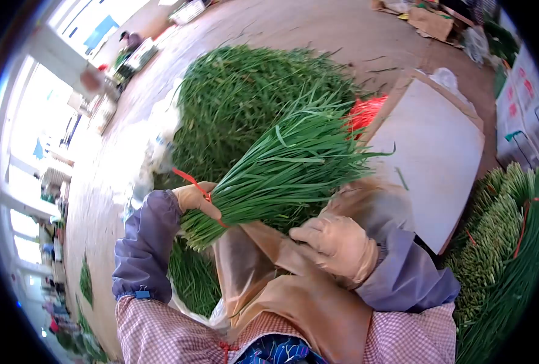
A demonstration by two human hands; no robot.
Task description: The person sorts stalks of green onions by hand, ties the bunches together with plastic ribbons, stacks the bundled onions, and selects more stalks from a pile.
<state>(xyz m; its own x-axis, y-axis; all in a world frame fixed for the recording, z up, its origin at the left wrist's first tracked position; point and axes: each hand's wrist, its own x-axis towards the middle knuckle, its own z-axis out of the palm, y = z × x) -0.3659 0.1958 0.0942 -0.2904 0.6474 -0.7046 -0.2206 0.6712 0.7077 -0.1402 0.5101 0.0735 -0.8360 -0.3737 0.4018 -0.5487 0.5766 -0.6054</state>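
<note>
No readable text, labels, brands or numbers. Only candidate: red print [512, 110] on the white box [507, 130] at the right edge of the view. Marks were too small and blurred to make out, language and content included.

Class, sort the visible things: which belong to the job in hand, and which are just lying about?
Job, apparently:
long green leafy bunch, in the left hand
narrow red tie around it
loose green leafy heap
bright red strands
tied green bundles

Lying about, probably:
flattened brown cardboard
crumpled clear plastic
</note>
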